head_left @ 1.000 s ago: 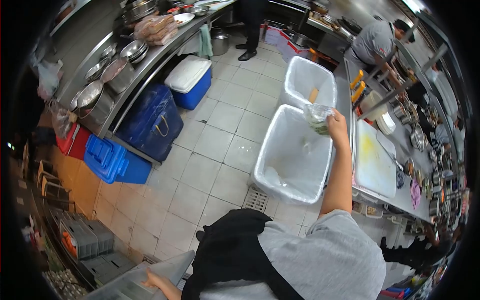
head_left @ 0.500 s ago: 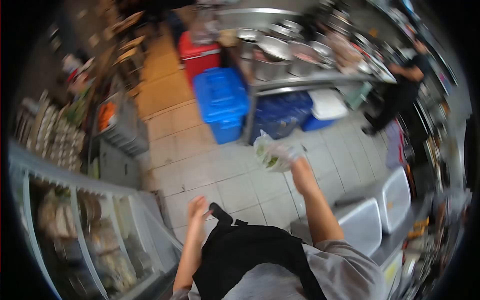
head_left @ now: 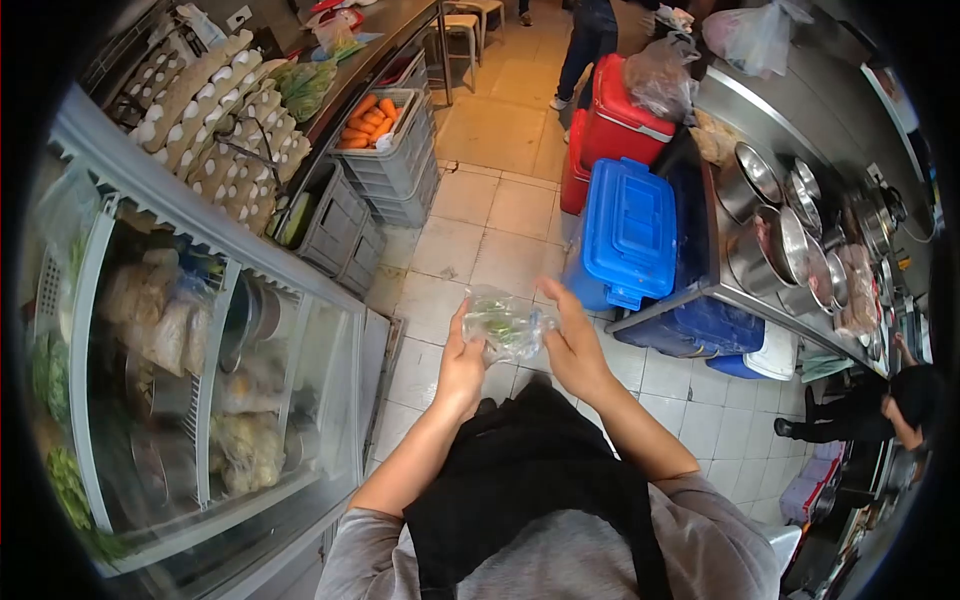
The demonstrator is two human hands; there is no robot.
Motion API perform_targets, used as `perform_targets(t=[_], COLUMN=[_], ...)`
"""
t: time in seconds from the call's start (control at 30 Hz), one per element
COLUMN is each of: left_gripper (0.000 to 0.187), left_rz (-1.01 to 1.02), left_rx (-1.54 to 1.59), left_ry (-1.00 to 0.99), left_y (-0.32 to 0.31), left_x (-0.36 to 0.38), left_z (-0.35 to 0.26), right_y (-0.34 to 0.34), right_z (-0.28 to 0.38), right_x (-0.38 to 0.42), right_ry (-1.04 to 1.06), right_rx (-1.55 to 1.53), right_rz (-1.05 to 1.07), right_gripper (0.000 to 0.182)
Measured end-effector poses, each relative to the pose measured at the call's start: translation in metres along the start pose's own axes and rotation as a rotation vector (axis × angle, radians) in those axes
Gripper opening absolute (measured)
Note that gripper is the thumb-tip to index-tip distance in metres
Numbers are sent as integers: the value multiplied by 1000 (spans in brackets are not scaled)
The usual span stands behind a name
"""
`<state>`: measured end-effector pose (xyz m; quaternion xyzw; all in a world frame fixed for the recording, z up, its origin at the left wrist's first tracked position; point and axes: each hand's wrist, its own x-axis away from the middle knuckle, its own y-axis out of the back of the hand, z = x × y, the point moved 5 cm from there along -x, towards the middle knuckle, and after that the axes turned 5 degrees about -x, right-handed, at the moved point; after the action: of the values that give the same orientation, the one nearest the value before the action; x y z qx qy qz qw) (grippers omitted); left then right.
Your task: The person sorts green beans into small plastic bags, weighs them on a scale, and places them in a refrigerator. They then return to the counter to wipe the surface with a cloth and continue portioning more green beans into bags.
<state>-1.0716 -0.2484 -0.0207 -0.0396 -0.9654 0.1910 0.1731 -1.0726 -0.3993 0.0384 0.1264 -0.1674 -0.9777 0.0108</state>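
Note:
A clear plastic bag (head_left: 506, 325) with something green inside is held between my two hands, above the tiled floor. My left hand (head_left: 463, 362) grips its left side, the thumb against the plastic. On the bag's right side is my right hand (head_left: 577, 345), its thumb and fingers around the edge. To the left is a fridge (head_left: 225, 350) with glass in front and bagged food (head_left: 165, 315) on its shelves.
Egg trays (head_left: 215, 125) are stacked above the fridge. Grey crates (head_left: 385, 175) hold carrots (head_left: 370, 122). A blue bin (head_left: 625, 230) and red coolers (head_left: 625, 120) stand beside a steel counter with pots (head_left: 745, 185). Two other people are at the back and far right.
The view has turned left, towards the fridge and crates. The bag, earlier in my right hand alone, is now between both hands. My left hand, empty before, has closed on it.

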Motion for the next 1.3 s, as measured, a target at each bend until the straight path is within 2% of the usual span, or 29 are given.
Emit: perform_targets(t=[0.1,0.2,0.27,0.3,0.43,0.53,0.57,0.63,0.7,0.73,0.8,0.83,0.93,1.03,1.07,1.13,1.23,1.27,1.3], left_gripper=[43,40,38,36,30,32,32,34,40,44,43,42,38,40,39,38,38,38,38], left_rz=[-57,-75,-108,-121,-136,-194,-203,-217,-227,-232,-273,-256,-262,-245,-228,-175,-94,-73,-212], left_rx=[81,112,169,198,66,-16,-1,34,-4,-24,-291,-427,-735,-1063,-1182,-1107,-1020,-1000,-1068], left_ry=[179,242,257,265,144,117,124,146,165,170,30,-23,-213,-480,-612,-631,-659,-670,-807], left_y=[3,-2,-12,-19,-47,-66,-69,-73,-56,-47,-34,-26,-24,-31,-44,-60,-60,-52,-38], left_x=[-45,-93,-129,-146,-209,-244,-255,-275,-306,-325,-365,-386,-434,-510,-527,-547,-574,-586,-596], left_z=[-2,-3,-11,-15,-34,-45,-47,-50,-42,-37,-42,-43,-111,-178,-218,-265,-305,-316,-329], right_y=[12,12,-4,-9,4,4,-1,-25,-37,-44,-56,-71,-88,-96,-100,-97,-82,-83,-84], right_z=[11,14,11,-4,-69,-108,-127,-180,-192,-191,-210,-242,-240,-283,-277,-242,-199,-204,-210], right_x=[-39,-61,-89,-107,-191,-245,-261,-292,-325,-347,-374,-390,-456,-542,-560,-606,-679,-696,-714], right_ry=[118,603,747,709,534,314,242,27,-247,-94,196,205,-458,-775,-737,-652,-486,-538,-590], right_rx=[19,-37,25,127,339,539,579,455,435,337,121,252,-263,-1062,-1145,-1315,-1572,-1582,-1590], right_rz=[-162,2,187,233,179,354,437,691,950,823,569,688,977,493,481,433,319,321,328], right_gripper=[47,31,20,19,25,20,20,25,25,25,25,30,38,41,41,42,43,43,44])
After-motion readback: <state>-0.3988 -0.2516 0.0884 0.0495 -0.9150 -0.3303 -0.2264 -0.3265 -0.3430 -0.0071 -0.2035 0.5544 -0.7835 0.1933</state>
